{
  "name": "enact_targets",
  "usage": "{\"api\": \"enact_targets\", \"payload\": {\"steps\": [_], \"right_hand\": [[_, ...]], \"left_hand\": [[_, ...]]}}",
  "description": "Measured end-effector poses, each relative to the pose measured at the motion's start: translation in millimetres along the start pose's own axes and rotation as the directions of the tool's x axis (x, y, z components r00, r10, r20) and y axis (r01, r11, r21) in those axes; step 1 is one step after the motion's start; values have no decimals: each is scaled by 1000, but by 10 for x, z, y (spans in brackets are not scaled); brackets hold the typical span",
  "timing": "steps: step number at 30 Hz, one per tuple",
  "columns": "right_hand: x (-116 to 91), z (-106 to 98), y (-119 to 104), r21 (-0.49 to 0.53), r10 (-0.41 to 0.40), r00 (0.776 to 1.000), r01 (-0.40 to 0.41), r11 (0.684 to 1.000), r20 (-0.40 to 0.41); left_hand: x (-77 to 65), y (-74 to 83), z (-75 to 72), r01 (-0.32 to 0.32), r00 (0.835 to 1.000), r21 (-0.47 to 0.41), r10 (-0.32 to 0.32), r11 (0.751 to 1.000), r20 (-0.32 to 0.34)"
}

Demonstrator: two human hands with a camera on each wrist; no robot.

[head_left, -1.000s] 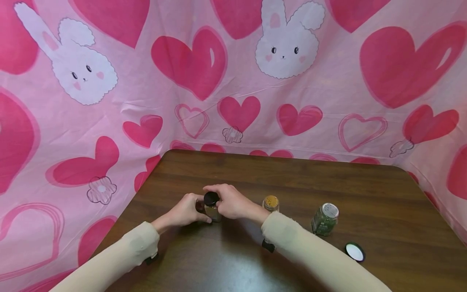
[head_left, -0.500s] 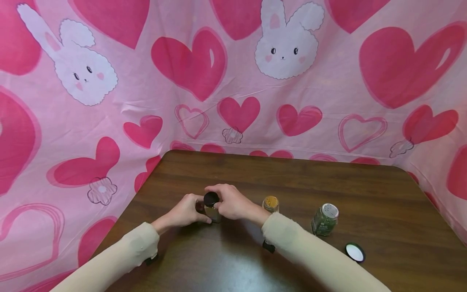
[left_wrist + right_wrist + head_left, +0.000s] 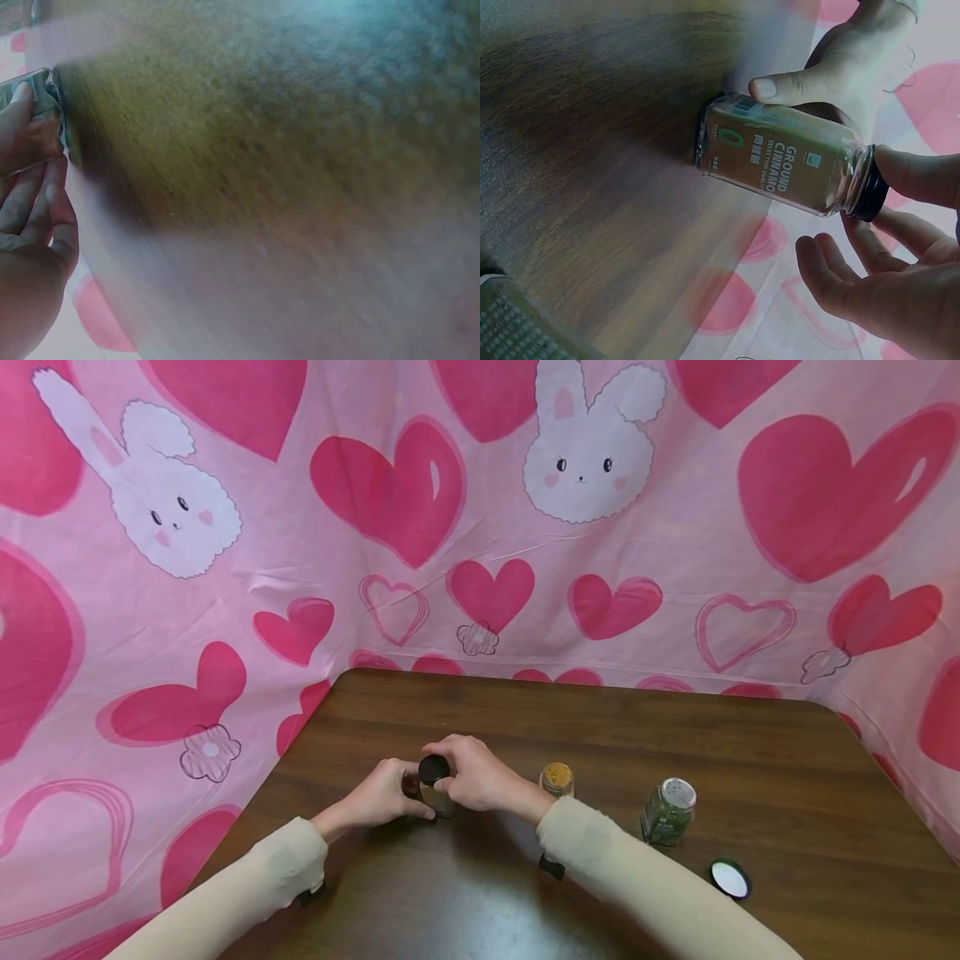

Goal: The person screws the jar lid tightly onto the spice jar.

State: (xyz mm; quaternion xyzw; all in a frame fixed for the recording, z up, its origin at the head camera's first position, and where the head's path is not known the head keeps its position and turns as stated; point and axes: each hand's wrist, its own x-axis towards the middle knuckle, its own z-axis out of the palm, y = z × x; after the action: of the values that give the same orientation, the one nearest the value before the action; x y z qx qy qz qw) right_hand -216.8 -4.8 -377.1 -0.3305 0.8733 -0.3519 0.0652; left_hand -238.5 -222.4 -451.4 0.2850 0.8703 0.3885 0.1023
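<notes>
The cinnamon jar [image 3: 780, 154] is held between two grips, and the relation that matters is the vertical one: body below, cap [image 3: 433, 767] above. The long axis is set upright, as judged from the head view, and the base appears to be rested on the counter [image 3: 487, 710]. The body is flanked from the left by the left grip [image 3: 381, 793], which is closed around it, with the thumb laid low along the near side. The cap is pinched by the right grip [image 3: 477, 774], thumb on one side and fingers on the other, brought in from the right. Neither grip is nearer than the other, since the jar is touched by both; whether the cap is loose cannot be told.

To the right, partly covered by the right forearm, a yellow jar [image 3: 557, 777] is placed with its yellow contents exposed at the top. Farther right, well apart from both grips, a green jar [image 3: 667, 812] is stood with its perforated top in view. Nearer the person, just beside the right sleeve [image 3: 652, 868], a lid [image 3: 730, 877] is laid with its white lining up. The wood-grained counter is backed by pink cloth [image 3: 495, 518] printed with hearts and rabbits.
</notes>
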Motion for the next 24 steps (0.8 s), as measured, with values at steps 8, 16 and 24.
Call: {"api": "enact_targets", "payload": {"steps": [8, 16, 24], "right_hand": [[16, 24, 15, -50, 6, 1000, -7, 999, -21], [15, 71, 3, -66, 62, 997, -65, 996, -48], [20, 97, 2, -83, 71, 995, -77, 994, -71]], "left_hand": [[0, -1, 1, -5, 1000, 13, 5, 1000, -9], [-4, -2, 11, -5, 1000, 22, 5, 1000, -17], [3, 0, 13, -11, 1000, 13, 11, 1000, -13]]}}
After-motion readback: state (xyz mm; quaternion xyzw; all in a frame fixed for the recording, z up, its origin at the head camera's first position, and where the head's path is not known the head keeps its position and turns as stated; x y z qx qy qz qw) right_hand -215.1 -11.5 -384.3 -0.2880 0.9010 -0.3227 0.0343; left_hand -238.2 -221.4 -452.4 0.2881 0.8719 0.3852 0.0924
